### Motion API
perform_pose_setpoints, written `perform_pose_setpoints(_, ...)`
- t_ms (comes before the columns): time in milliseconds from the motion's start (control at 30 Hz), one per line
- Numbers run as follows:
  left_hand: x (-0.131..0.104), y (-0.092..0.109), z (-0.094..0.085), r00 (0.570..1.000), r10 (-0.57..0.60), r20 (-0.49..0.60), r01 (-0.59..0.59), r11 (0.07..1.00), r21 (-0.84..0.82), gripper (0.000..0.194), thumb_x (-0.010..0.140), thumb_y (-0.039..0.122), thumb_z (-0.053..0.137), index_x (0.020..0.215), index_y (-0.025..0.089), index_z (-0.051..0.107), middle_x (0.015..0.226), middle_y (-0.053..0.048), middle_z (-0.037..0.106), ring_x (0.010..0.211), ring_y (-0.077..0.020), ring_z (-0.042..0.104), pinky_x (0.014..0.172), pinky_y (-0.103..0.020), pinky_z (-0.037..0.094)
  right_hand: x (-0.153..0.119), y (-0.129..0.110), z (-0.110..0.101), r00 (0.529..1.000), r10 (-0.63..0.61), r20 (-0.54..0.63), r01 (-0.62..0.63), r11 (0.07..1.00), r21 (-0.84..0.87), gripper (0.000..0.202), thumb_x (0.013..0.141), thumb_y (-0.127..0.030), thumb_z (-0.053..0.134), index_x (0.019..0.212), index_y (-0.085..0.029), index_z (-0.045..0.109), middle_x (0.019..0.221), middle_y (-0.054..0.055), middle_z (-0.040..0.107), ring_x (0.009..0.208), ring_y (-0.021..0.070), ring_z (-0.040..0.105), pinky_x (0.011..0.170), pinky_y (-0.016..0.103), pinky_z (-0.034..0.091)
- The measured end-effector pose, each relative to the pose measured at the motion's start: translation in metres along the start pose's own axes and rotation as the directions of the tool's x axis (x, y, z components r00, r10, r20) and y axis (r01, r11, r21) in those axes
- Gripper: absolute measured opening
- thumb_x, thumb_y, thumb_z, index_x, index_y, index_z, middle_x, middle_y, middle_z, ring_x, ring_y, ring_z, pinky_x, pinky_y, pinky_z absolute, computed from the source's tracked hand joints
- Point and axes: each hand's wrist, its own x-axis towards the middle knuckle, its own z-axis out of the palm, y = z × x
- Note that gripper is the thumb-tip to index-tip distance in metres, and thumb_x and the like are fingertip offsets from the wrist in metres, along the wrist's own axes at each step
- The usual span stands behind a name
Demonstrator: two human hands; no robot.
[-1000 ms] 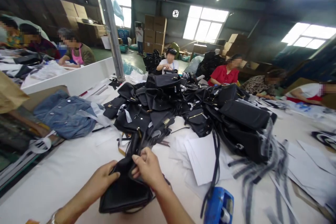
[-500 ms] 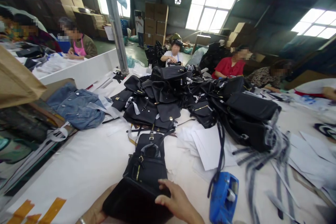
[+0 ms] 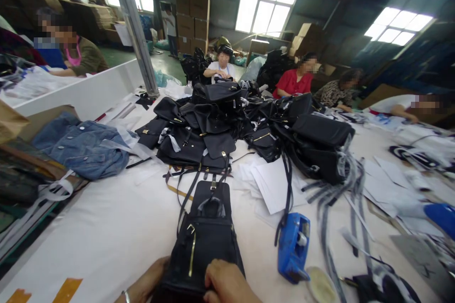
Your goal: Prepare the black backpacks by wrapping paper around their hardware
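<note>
A black backpack (image 3: pixel 213 239) with a gold zip lies before me on the white-covered table, its flap and straps pointing away from me. Its near end drops out at the bottom of the view. My left hand (image 3: pixel 151 279) grips the bag's left side near that end; its fingertips are hidden behind the bag. Curled over the lower front panel, my right hand (image 3: pixel 227 281) has its fingers closed on the bag's near edge. Crumpled clear wrapping shows under the flap at the carry loop.
Black bags (image 3: pixel 199 128) are heaped farther back. A blue tape dispenser (image 3: pixel 293 248) stands to the right, near white sheets (image 3: pixel 272 184). A denim garment (image 3: pixel 81 144) lies left. Wrapped straps (image 3: pixel 325 227) trail on the right. Several people sit around the tables.
The backpack's near end has tipped down, so its front panel shows more. My right hand has gone from spread fingers to curled on the bag. The view has shifted right.
</note>
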Motion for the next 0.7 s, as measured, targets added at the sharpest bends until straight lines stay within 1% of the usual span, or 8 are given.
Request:
perform_pose_setpoints(67, 0.007, 0.002, -0.001, 0.999, 0.047, -0.025, -0.044, 0.996, 0.079, 0.039, 0.066, 0.055, 0.06, 0.073, 0.017, 0.066, 0.07, -0.005, 0.072, 0.087, -0.0306, 0.067, 0.082, -0.04, 0.052, -0.001, 0.02, 0.016, 0.996, 0.093, -0.005, -0.09, 0.978, 0.19, 0.024, 0.066, -0.03, 0.078, 0.081, -0.021, 0.062, 0.077, -0.004, 0.06, 0.069, 0.0112, 0.055, 0.057, 0.019, 0.035)
perform_pose_setpoints(167, 0.017, 0.009, -0.007, 0.978, 0.132, -0.163, -0.09, 0.966, 0.243, 0.045, 0.066, 0.055, 0.056, 0.084, 0.015, 0.066, 0.081, -0.01, 0.074, 0.092, -0.0322, 0.067, 0.083, -0.04, 0.052, -0.005, 0.03, 0.021, 0.992, 0.124, -0.029, -0.107, 0.937, 0.332, 0.026, 0.062, -0.032, 0.08, 0.079, -0.02, 0.064, 0.074, -0.005, 0.059, 0.064, 0.0088, 0.053, 0.054, 0.017, 0.033)
perform_pose_setpoints(300, 0.013, 0.035, -0.014, 0.912, 0.278, -0.302, -0.169, 0.925, 0.34, 0.049, 0.072, 0.05, 0.05, 0.101, 0.014, 0.064, 0.11, -0.014, 0.07, 0.11, -0.0292, 0.062, 0.098, -0.037, 0.047, 0.01, 0.037, -0.001, 0.991, 0.124, -0.052, -0.081, 0.863, 0.498, 0.013, 0.073, -0.031, 0.069, 0.079, -0.021, 0.065, 0.071, -0.004, 0.062, 0.067, 0.0116, 0.057, 0.055, 0.019, 0.036)
perform_pose_setpoints(367, 0.001, 0.054, -0.012, 0.879, 0.36, -0.311, -0.236, 0.897, 0.373, 0.05, 0.078, 0.049, 0.046, 0.112, 0.015, 0.06, 0.121, -0.013, 0.065, 0.117, -0.0268, 0.059, 0.101, -0.036, 0.046, 0.035, 0.053, -0.019, 0.956, 0.231, -0.183, -0.072, 0.786, 0.614, 0.015, 0.077, -0.033, 0.062, 0.083, -0.02, 0.063, 0.068, -0.003, 0.061, 0.065, 0.0133, 0.058, 0.058, 0.022, 0.04)
perform_pose_setpoints(467, -0.019, 0.079, 0.007, 0.829, 0.529, -0.18, -0.351, 0.744, 0.569, 0.05, 0.086, 0.047, 0.042, 0.128, 0.021, 0.052, 0.137, -0.008, 0.054, 0.129, -0.0241, 0.048, 0.109, -0.039, 0.037, 0.087, 0.091, -0.045, 0.812, 0.462, -0.356, -0.09, 0.702, 0.706, 0.033, 0.07, -0.041, 0.065, 0.092, -0.018, 0.059, 0.064, -0.003, 0.059, 0.063, 0.0162, 0.057, 0.06, 0.027, 0.043)
perform_pose_setpoints(533, -0.026, 0.088, 0.028, 0.83, 0.557, -0.008, -0.374, 0.568, 0.733, 0.051, 0.084, 0.041, 0.049, 0.132, 0.024, 0.052, 0.145, -0.006, 0.047, 0.135, -0.0257, 0.039, 0.114, -0.042, 0.029, 0.122, 0.113, -0.06, 0.768, 0.521, -0.371, -0.107, 0.676, 0.729, 0.049, 0.062, -0.045, 0.07, 0.1, -0.016, 0.056, 0.066, -0.003, 0.059, 0.065, 0.0179, 0.057, 0.061, 0.029, 0.044)
perform_pose_setpoints(600, -0.025, 0.089, 0.049, 0.88, 0.448, 0.158, -0.369, 0.436, 0.821, 0.053, 0.077, 0.031, 0.058, 0.13, 0.024, 0.056, 0.145, -0.008, 0.047, 0.136, -0.0304, 0.037, 0.116, -0.047, 0.024, 0.151, 0.127, -0.069, 0.776, 0.525, -0.349, -0.11, 0.658, 0.745, 0.061, 0.056, -0.046, 0.075, 0.105, -0.016, 0.055, 0.069, -0.002, 0.06, 0.07, 0.0192, 0.059, 0.063, 0.029, 0.044)
perform_pose_setpoints(700, -0.006, 0.076, 0.065, 0.927, 0.232, 0.293, -0.365, 0.385, 0.848, 0.048, 0.074, 0.02, 0.057, 0.121, 0.024, 0.064, 0.139, -0.012, 0.052, 0.132, -0.0343, 0.042, 0.112, -0.054, 0.027, 0.177, 0.134, -0.076, 0.827, 0.5, -0.257, -0.124, 0.609, 0.783, 0.066, 0.053, -0.045, 0.08, 0.107, -0.016, 0.056, 0.073, -0.001, 0.064, 0.073, 0.0185, 0.059, 0.063, 0.027, 0.043)
